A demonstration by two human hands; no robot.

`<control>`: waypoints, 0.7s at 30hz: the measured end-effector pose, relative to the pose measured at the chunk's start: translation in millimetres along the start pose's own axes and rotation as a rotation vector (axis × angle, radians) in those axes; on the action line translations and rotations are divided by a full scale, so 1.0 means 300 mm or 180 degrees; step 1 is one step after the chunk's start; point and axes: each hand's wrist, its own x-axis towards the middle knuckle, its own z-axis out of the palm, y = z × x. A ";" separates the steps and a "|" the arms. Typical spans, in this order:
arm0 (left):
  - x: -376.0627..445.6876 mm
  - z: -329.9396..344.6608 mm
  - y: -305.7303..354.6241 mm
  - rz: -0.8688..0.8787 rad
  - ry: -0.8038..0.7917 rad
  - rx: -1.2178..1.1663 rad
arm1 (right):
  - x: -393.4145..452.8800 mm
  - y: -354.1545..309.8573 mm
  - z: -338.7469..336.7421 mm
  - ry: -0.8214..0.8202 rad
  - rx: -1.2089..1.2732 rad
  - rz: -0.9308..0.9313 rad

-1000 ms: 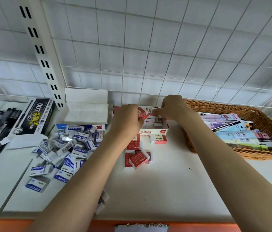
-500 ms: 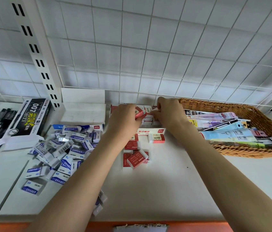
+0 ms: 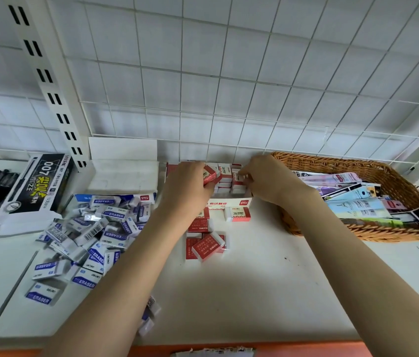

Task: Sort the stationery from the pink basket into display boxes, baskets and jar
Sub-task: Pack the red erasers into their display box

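At the far middle of the shelf: both hands work over the red display box (image 3: 229, 202), set against the grid wall between a white box and the wicker basket (image 3: 406, 186).
Left hand: left hand (image 3: 189, 186) grips one red eraser (image 3: 209, 175), tilted, at the box's left side.
Right hand: right hand (image 3: 265, 180) pinches an upright eraser already standing in the box (image 3: 238, 177), apparently steadying the row.
Key relation: the open slot lies just right of the held eraser, between the two hands; its long axis must go upright to match the row. The left hand is nearer.
Loose red erasers: several loose red erasers (image 3: 204, 244) lie near of the box, under the left forearm.
Blue pile: blue erasers (image 3: 92, 235) are heaped at left.
Writing: "ERASER" on the blue ones; "2B" on a red eraser (image 3: 237, 214) before the box; "007" on a black box (image 3: 39, 184) far left.
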 end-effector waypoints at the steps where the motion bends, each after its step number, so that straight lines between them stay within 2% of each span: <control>1: 0.000 0.001 0.000 -0.0001 0.0006 0.0005 | 0.007 0.002 -0.001 -0.0036 0.0042 -0.0054; 11: -0.003 0.002 -0.002 -0.0088 -0.0013 -0.0042 | 0.104 -0.008 0.041 -0.0443 0.0061 -0.0033; 15: -0.007 -0.006 0.006 -0.0124 -0.0055 0.0003 | 0.112 -0.002 0.028 -0.0499 0.0447 0.0084; 21: 0.008 -0.034 0.022 -0.0283 -0.0215 0.0143 | 0.107 -0.007 0.031 -0.0376 0.0213 0.0062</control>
